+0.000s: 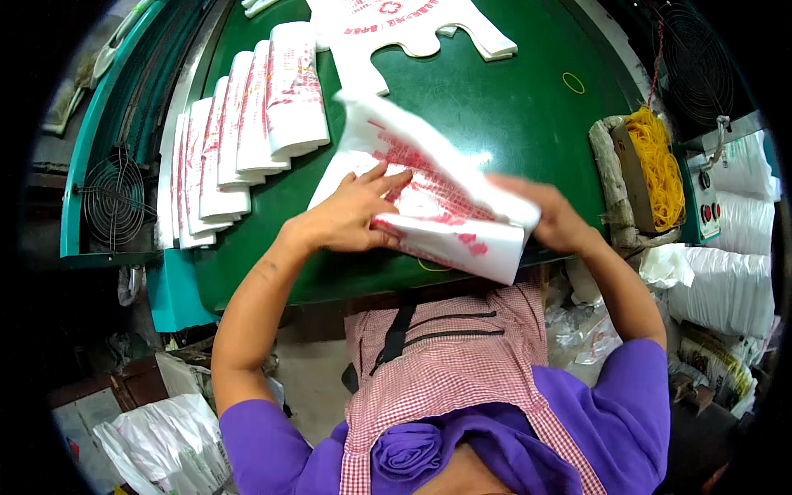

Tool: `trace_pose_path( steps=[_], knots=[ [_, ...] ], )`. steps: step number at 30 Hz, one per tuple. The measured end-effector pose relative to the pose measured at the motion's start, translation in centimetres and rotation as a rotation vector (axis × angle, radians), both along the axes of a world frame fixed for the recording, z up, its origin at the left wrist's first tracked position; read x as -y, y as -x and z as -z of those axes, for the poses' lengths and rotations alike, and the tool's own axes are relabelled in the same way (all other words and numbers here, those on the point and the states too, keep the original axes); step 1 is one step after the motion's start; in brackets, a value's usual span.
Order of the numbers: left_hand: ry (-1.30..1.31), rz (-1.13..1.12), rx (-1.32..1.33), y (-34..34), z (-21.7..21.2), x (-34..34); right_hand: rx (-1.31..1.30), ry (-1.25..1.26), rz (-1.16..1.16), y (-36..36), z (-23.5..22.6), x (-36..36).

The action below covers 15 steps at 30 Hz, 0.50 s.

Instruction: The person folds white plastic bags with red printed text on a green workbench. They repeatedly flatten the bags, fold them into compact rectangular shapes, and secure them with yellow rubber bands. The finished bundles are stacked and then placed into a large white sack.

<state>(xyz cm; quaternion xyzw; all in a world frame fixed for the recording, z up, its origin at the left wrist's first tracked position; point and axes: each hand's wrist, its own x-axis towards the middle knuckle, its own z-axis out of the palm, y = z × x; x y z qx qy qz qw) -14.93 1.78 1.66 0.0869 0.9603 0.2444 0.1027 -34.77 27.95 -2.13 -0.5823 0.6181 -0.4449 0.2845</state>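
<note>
A partly folded bundle of white plastic bags (450, 186) with red print lies on the near part of the green table. My left hand (351, 210) is on the bundle's left side, its fingers spread over the printed plastic and its thumb by the near folded flap. At the right end, my right hand (549, 216) grips the bundle's edge; it is smeared by motion and the bags partly hide its fingers. Folded bag bundles (293, 91) stand in an overlapping row on the left. Farther back, a flat pile of white vest-shaped bags (412, 29) lies unfolded.
A box of yellow rubber bands (657, 169) stands at the table's right edge. One loose yellow band (573, 82) lies on the green tabletop (528, 107); another (433, 266) is near the front edge. Round fan guards (115, 200) flank the table. White bag stacks (722, 285) are at right.
</note>
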Motion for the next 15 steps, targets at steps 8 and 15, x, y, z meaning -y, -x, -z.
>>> trace_pose_path(
  steps=[8,15],
  knots=[
    [0.276,0.090,-0.288,3.7,-6.5,-2.8,-0.932,-0.067,-0.349,3.3,-1.3,1.3],
    [0.005,0.019,-0.048,3.0,-1.0,-2.2,-0.177,-0.429,-0.276,2.6,-5.8,0.0]
  ],
)
